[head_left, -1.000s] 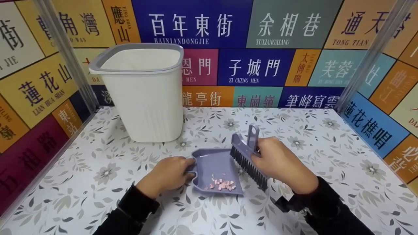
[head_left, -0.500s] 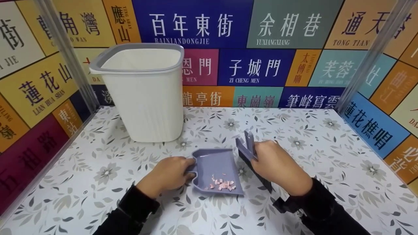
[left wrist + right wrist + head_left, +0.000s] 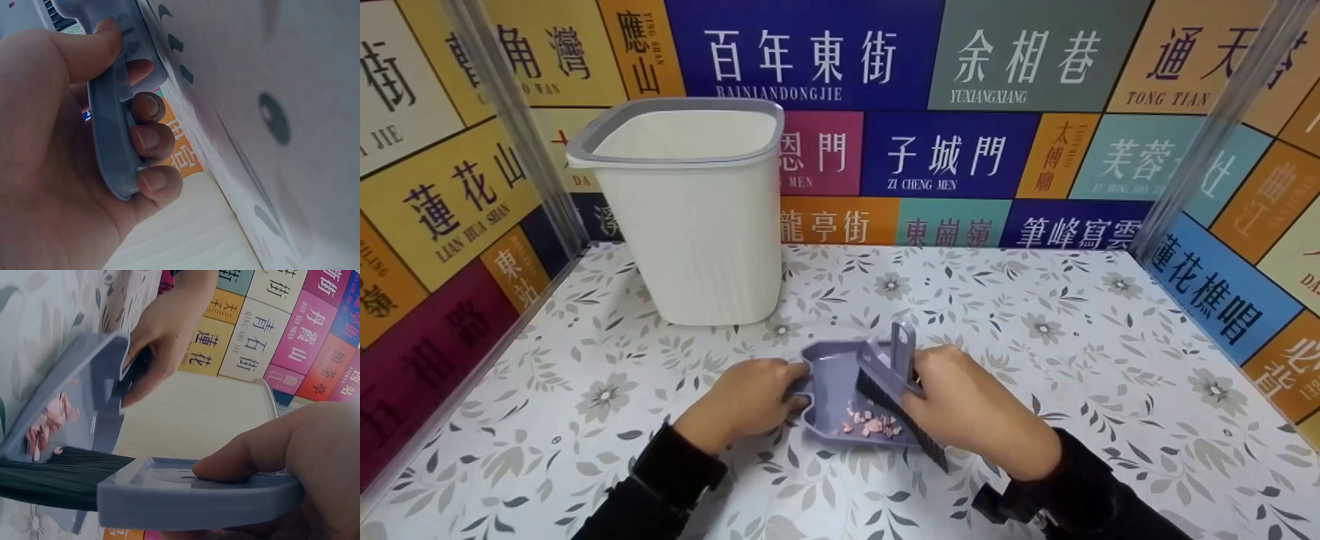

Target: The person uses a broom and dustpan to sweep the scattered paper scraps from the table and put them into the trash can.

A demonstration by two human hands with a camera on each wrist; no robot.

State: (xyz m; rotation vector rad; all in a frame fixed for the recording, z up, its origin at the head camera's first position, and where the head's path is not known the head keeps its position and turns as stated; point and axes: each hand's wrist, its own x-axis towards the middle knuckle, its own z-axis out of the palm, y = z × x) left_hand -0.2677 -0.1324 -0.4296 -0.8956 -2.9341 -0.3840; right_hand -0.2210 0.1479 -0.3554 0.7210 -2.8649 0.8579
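My left hand (image 3: 750,401) grips the handle of a grey-purple dustpan (image 3: 832,375) that lies on the table. In the left wrist view several fingers curl round that handle (image 3: 109,135), the thumb on top. Small pink scraps (image 3: 874,424) lie in the dustpan, nearer its front side. My right hand (image 3: 971,405) holds a grey-purple hand brush (image 3: 894,367) with dark bristles. The brush stands over the dustpan's open right edge. In the right wrist view its bristles (image 3: 62,478) reach the pan right beside the pink scraps (image 3: 50,419).
A white waste bin (image 3: 705,240) with a grey rim stands at the back left, behind the dustpan. The table (image 3: 1035,285) has a floral cover. Panels with large lettering (image 3: 810,52) wall in the back and both sides.
The right hand first drew the brush slightly right, off the dustpan, then moved it left and toward the near side, over the pan's edge. Left hand, dustpan and scraps look still.
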